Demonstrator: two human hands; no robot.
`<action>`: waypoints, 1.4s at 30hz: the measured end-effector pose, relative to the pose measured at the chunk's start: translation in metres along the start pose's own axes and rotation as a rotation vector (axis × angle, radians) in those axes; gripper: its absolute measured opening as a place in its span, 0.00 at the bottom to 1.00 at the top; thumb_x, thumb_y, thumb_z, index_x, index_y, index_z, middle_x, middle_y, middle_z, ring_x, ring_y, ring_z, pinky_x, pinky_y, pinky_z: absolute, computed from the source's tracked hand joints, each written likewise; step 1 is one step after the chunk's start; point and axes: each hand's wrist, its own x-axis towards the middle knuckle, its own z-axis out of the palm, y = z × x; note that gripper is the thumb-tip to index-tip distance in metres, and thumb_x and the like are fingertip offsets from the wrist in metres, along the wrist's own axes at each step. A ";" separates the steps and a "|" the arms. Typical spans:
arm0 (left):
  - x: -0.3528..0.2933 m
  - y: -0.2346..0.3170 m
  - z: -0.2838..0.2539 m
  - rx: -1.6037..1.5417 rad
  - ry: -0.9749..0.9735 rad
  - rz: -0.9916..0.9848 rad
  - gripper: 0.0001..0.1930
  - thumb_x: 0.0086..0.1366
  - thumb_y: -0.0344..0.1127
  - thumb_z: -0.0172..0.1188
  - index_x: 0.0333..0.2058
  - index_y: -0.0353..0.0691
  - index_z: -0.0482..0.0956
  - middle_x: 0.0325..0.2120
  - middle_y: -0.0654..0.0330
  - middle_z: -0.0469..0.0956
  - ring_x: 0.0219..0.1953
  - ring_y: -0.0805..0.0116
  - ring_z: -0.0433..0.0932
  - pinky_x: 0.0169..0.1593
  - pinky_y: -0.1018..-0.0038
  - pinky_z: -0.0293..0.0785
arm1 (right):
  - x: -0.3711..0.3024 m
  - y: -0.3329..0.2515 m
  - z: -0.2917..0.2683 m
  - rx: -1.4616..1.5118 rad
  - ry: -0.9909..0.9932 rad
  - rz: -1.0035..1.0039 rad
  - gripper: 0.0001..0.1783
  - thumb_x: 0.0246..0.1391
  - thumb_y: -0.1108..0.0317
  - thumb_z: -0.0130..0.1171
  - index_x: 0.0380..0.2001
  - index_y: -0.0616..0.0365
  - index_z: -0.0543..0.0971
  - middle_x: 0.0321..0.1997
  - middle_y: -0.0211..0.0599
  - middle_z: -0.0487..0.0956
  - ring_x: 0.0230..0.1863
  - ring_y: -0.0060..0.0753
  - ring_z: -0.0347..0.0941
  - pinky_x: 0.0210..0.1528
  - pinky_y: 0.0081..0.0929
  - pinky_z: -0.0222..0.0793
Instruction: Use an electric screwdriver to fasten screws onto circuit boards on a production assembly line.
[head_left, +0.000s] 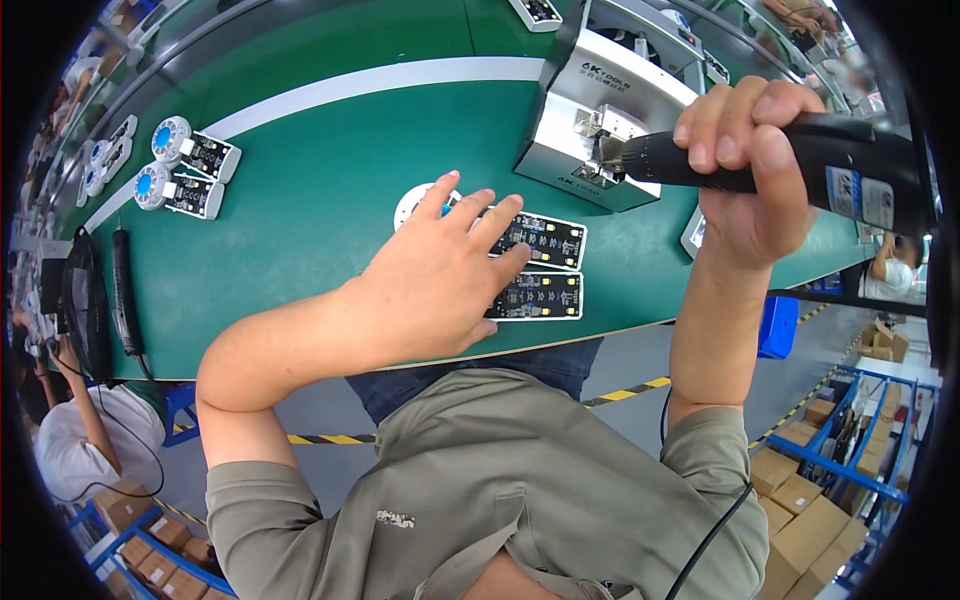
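Note:
My right hand (pixel 757 165) is wrapped round a black electric screwdriver (pixel 850 165), held almost level. The screwdriver's nose end is at the pick-up slot of a silver automatic screw feeder (pixel 560 135). Fingers spread, my left hand (pixel 425 280) lies over two white-cased units with black circuit boards, side by side near the table's front edge. Its fingertips touch the farther circuit board unit (pixel 562 243), and its thumb side is at the nearer circuit board unit (pixel 550 297). The round white ends of these units are largely hidden under the hand.
Two similar units with blue-centred round ends (pixel 205 155) lie on the green table (pixel 310 190) at left. A black tool (pixel 122 290) with a cord rests at the left edge. A seated co-worker (pixel 80 430) is at far left. A blue bin (pixel 778 326) and box shelves stand right.

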 end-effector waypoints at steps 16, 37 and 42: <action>-0.001 -0.002 0.005 0.023 -0.072 -0.028 0.31 0.48 0.46 0.67 0.51 0.39 0.76 0.60 0.44 0.64 0.60 0.51 0.65 0.66 0.53 0.54 | -0.046 0.001 0.017 0.087 0.083 0.108 0.18 0.57 0.68 0.50 0.51 0.59 0.69 0.23 0.30 0.71 0.23 0.24 0.68 0.34 0.27 0.71; 0.002 -0.004 0.002 0.040 -0.073 0.009 0.27 0.53 0.45 0.63 0.49 0.35 0.77 0.56 0.41 0.68 0.57 0.48 0.68 0.64 0.53 0.56 | -0.036 0.001 0.024 0.047 0.156 0.275 0.10 0.56 0.70 0.50 0.42 0.57 0.71 0.23 0.30 0.71 0.22 0.24 0.67 0.33 0.25 0.68; 0.002 -0.002 0.001 0.053 -0.053 0.027 0.27 0.52 0.45 0.63 0.49 0.35 0.77 0.56 0.40 0.68 0.57 0.47 0.68 0.64 0.53 0.56 | -0.009 -0.025 0.011 0.041 0.175 -0.025 0.09 0.56 0.69 0.50 0.41 0.57 0.72 0.23 0.30 0.70 0.22 0.25 0.66 0.34 0.26 0.68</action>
